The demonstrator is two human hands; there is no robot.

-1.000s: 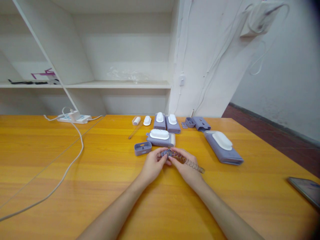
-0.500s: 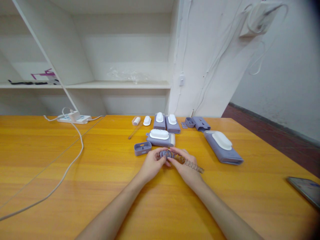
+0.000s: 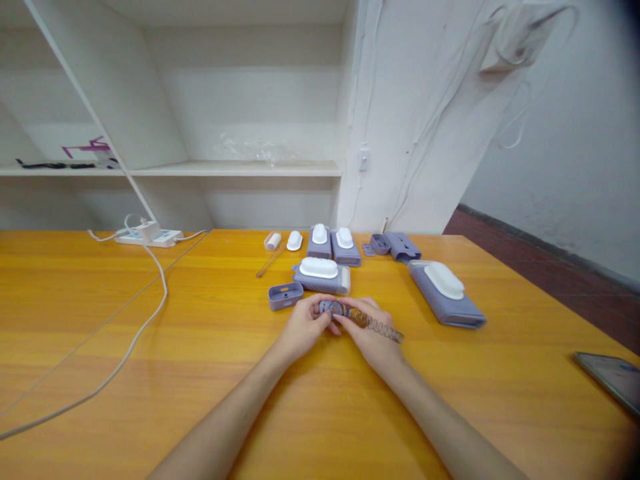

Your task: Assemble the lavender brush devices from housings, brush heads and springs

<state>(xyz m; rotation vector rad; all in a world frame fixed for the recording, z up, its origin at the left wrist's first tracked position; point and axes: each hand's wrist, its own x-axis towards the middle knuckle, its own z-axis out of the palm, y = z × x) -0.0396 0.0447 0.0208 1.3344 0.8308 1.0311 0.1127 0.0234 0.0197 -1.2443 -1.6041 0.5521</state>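
Observation:
Low over the table, my left hand [image 3: 306, 325] is closed around a small purple plastic piece [image 3: 330, 307]. My right hand [image 3: 374, 333] pinches at the same piece and at the near end of a coil spring [image 3: 379, 325], which trails across its fingers to the right. How the spring joins the piece is hidden by the fingers. Just beyond my left hand sits an open purple oval shell [image 3: 285, 296]. Behind both hands lies a purple block [image 3: 323, 285] topped with a white bristled oval [image 3: 319, 268].
Two upright purple parts with white caps [image 3: 345, 238] stand at the back, left of a purple casing [image 3: 403, 247]. A second spring [image 3: 270, 263] lies back left. On the right are a larger purple casing [image 3: 457, 307] and a phone [image 3: 613, 377]. A white cable [image 3: 150, 313] crosses the left side.
Both hands stay together on the purple piece, with small finger shifts. The spring's free end has moved slightly left and up.

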